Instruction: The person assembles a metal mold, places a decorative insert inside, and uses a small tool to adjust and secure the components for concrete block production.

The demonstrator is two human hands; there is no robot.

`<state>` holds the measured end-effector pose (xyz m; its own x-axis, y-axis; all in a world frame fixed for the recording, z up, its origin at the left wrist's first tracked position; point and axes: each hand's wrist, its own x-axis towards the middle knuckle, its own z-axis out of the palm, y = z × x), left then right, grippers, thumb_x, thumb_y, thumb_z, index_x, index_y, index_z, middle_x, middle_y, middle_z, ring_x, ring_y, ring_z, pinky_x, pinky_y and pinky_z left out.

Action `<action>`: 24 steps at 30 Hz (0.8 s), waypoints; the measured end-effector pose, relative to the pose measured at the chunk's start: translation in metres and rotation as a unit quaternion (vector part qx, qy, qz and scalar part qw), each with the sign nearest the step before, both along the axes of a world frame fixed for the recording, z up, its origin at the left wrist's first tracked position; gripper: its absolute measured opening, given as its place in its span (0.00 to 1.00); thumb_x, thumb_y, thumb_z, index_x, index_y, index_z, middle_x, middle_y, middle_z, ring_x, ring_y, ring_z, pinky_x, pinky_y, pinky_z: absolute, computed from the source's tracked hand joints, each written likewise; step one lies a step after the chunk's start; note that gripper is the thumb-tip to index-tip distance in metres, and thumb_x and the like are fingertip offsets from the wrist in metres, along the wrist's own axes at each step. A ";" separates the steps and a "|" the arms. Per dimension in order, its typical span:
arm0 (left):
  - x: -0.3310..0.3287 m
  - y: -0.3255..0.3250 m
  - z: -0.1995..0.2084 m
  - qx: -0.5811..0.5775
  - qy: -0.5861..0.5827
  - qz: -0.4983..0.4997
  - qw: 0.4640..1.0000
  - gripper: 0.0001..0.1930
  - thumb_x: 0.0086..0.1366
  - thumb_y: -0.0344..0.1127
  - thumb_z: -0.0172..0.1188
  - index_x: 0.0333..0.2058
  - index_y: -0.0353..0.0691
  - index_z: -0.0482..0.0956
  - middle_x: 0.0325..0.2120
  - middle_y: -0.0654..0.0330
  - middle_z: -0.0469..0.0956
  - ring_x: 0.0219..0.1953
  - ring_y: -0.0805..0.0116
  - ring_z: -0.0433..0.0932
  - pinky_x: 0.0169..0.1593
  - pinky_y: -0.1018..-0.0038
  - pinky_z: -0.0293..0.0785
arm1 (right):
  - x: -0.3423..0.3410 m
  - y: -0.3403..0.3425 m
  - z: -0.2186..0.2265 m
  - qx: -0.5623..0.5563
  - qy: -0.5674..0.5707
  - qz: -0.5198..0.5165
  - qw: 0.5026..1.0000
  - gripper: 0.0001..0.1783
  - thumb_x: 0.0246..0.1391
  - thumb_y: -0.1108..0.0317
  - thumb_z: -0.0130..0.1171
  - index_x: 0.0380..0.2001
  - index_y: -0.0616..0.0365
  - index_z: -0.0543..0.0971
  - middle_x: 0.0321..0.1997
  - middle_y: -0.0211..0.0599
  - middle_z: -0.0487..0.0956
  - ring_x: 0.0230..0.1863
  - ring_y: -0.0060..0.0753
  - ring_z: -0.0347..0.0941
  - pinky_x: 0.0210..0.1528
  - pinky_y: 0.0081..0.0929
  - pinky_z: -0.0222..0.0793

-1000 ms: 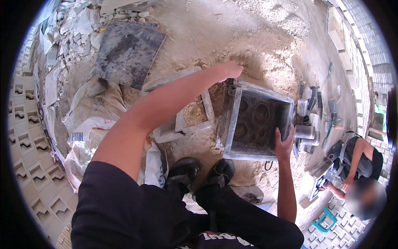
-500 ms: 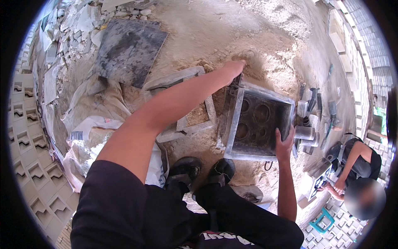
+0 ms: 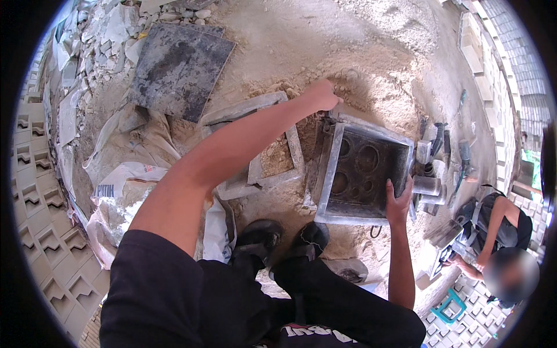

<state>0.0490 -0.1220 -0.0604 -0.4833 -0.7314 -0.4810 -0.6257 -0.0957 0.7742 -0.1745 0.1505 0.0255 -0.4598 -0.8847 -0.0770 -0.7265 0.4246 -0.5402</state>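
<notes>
A dark square box mould with a pale rim lies in front of me, its open side toward me and round shapes inside. At its right wall my right hand is closed over the edge, thumb on the inside and fingers on the outside. My left hand is closed above the box's far left corner, by a dark fitting. Anything in that hand is hidden from this side. Beneath my left forearm lies a grey square frame with sandy material in it.
Sandy powder is heaped behind the box. Several cylinders and dark-handled tools lie to its right. A dark slab and white sacks are on the left. Another person works at far right, near a green stool.
My left hand has shifted slightly left and its wrist has turned. My right hand stays on the box wall. The other person's hands have moved a little.
</notes>
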 end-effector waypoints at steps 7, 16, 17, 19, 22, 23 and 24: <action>-0.030 0.006 -0.065 0.225 0.217 0.236 0.920 0.24 0.65 0.44 0.57 0.51 0.30 0.70 0.33 0.48 0.78 0.33 0.61 0.79 0.35 0.62 0.74 | 0.005 -0.004 0.001 -0.006 0.041 0.008 0.999 0.34 0.58 0.56 0.58 0.61 0.63 0.60 0.55 0.55 0.71 0.57 0.51 0.69 0.58 0.39 0.62; -0.024 0.012 -0.010 0.108 0.023 0.131 0.985 0.22 0.59 0.46 0.58 0.42 0.28 0.78 0.42 0.41 0.78 0.40 0.52 0.80 0.42 0.62 0.76 | 0.000 0.001 -0.001 -0.007 0.037 0.008 0.999 0.35 0.58 0.57 0.59 0.62 0.63 0.59 0.55 0.57 0.71 0.57 0.52 0.69 0.58 0.40 0.63; -0.022 0.008 -0.007 0.067 0.010 0.059 0.996 0.21 0.59 0.44 0.59 0.40 0.29 0.79 0.42 0.41 0.79 0.41 0.51 0.80 0.42 0.61 0.76 | -0.001 0.001 -0.001 -0.009 0.039 0.008 0.999 0.35 0.58 0.57 0.59 0.62 0.63 0.59 0.55 0.57 0.71 0.57 0.53 0.69 0.57 0.40 0.63; -0.014 0.005 0.009 -0.013 -0.023 -0.053 0.998 0.20 0.58 0.43 0.59 0.37 0.28 0.80 0.40 0.42 0.79 0.41 0.49 0.80 0.43 0.61 0.77 | -0.003 0.003 -0.004 -0.011 0.043 0.010 0.999 0.35 0.58 0.58 0.59 0.62 0.64 0.58 0.55 0.57 0.71 0.56 0.53 0.69 0.57 0.40 0.63; -0.017 0.002 0.010 -0.139 -0.093 -0.109 0.980 0.24 0.59 0.47 0.58 0.37 0.24 0.79 0.35 0.42 0.80 0.39 0.47 0.81 0.45 0.62 0.77 | -0.005 0.003 -0.007 -0.007 0.045 0.010 0.999 0.36 0.58 0.57 0.59 0.62 0.65 0.58 0.56 0.58 0.71 0.56 0.54 0.69 0.57 0.40 0.64; -0.017 0.002 0.008 -0.139 -0.093 -0.095 0.981 0.23 0.60 0.46 0.58 0.37 0.25 0.79 0.35 0.41 0.80 0.39 0.47 0.80 0.45 0.62 0.77 | -0.003 0.001 -0.005 0.000 0.039 0.005 0.999 0.36 0.57 0.57 0.59 0.62 0.65 0.58 0.56 0.58 0.70 0.56 0.54 0.69 0.57 0.40 0.64; -0.018 0.004 0.018 -0.138 -0.089 -0.087 0.983 0.21 0.61 0.44 0.57 0.37 0.25 0.79 0.35 0.40 0.80 0.40 0.47 0.80 0.45 0.62 0.77 | -0.005 0.003 -0.005 0.010 0.035 -0.006 0.999 0.36 0.57 0.57 0.59 0.62 0.65 0.58 0.56 0.58 0.70 0.56 0.54 0.69 0.57 0.40 0.63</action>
<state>0.0312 -0.1179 -0.0420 -0.5395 -0.7590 -0.3645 -0.7416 0.2232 0.6327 -0.1797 0.1540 0.0202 -0.4747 -0.8780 -0.0609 -0.7578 0.4429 -0.4792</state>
